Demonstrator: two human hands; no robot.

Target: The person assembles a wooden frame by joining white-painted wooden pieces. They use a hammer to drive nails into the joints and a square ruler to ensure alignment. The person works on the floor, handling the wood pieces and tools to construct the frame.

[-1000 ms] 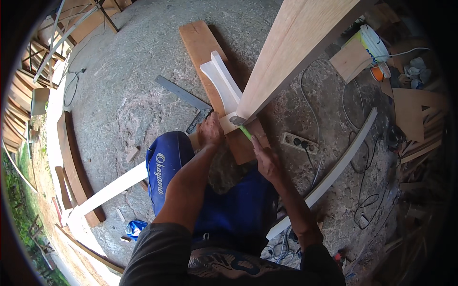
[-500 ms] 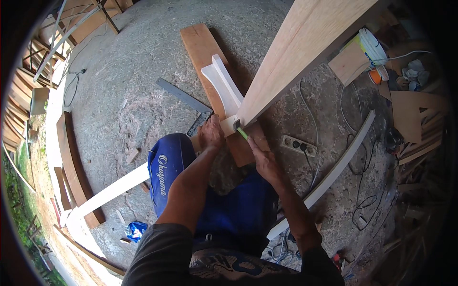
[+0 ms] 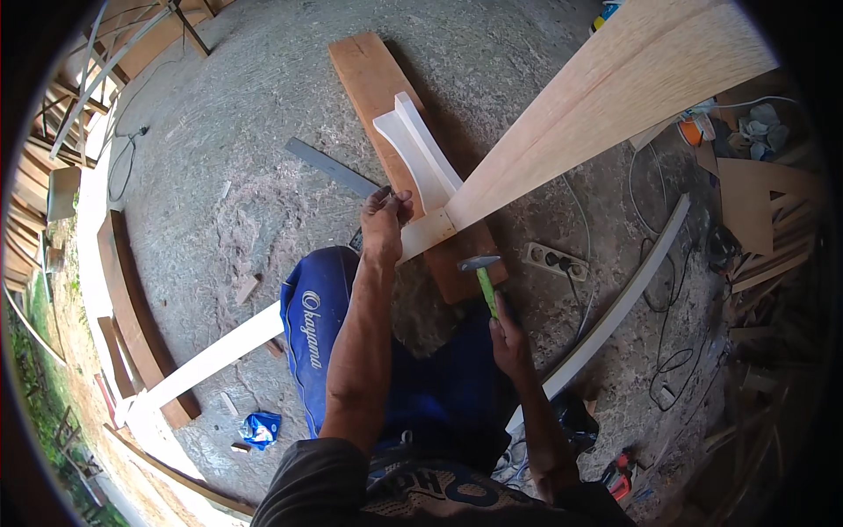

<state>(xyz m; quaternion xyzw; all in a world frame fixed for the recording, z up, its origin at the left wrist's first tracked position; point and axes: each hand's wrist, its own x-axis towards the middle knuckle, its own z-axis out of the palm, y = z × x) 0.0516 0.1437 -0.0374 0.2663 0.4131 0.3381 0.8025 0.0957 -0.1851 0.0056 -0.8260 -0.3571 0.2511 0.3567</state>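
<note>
My right hand grips the green handle of a hammer, whose metal head is raised beside the joint. A wide, pale wooden board rises toward the upper right and meets a narrower pale wooden strip at its lower end. Just left of that joint, my left hand is raised with its fingertips pinched together; whatever they hold is too small to make out. A white curved wooden piece lies on the brown plank beneath the joint. The metal square is partly hidden behind my left hand.
A white socket strip with black plugs sits on the floor at right, near a long curved pale strip. Cables run across the concrete. A curved brown board lies at left, near a blue packet. Wood offcuts pile up at far right.
The hammer has been drawn back from the joint toward my lap. My left hand has lifted off the strip and pinched its fingers. The wide board has swung rightward in view.
</note>
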